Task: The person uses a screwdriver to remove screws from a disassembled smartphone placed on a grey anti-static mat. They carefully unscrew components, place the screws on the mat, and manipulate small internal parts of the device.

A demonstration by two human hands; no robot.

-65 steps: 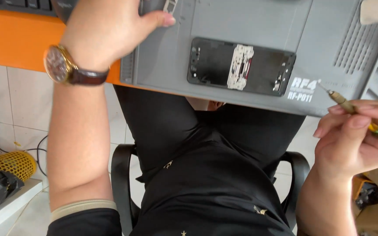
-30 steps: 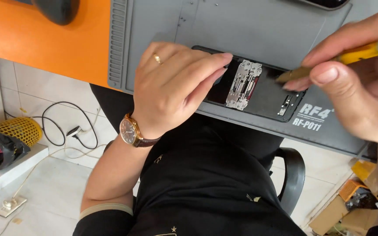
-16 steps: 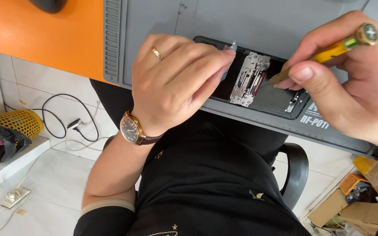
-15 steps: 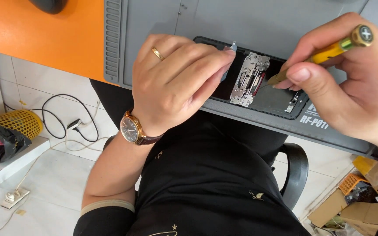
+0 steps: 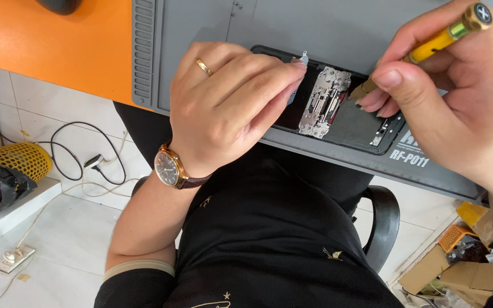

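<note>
Both hands, left hand (image 5: 229, 108) steadying the opened phone (image 5: 338, 108), right hand (image 5: 457, 97) pressing a yellow screwdriver (image 5: 429, 45).

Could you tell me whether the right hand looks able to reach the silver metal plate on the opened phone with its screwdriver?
Probably yes. The right hand holds the yellow screwdriver with its tip right at the edge of the silver metal plate. The left hand rests on the phone's other end, leaving the plate uncovered.

Left hand (image 5: 229, 108) palm down, fingers curled and pressed flat, forearm bare, wrist bent. Right hand (image 5: 457, 97) raised at the right, thumb and fingers pinched together, tips pointing down-left.
</note>
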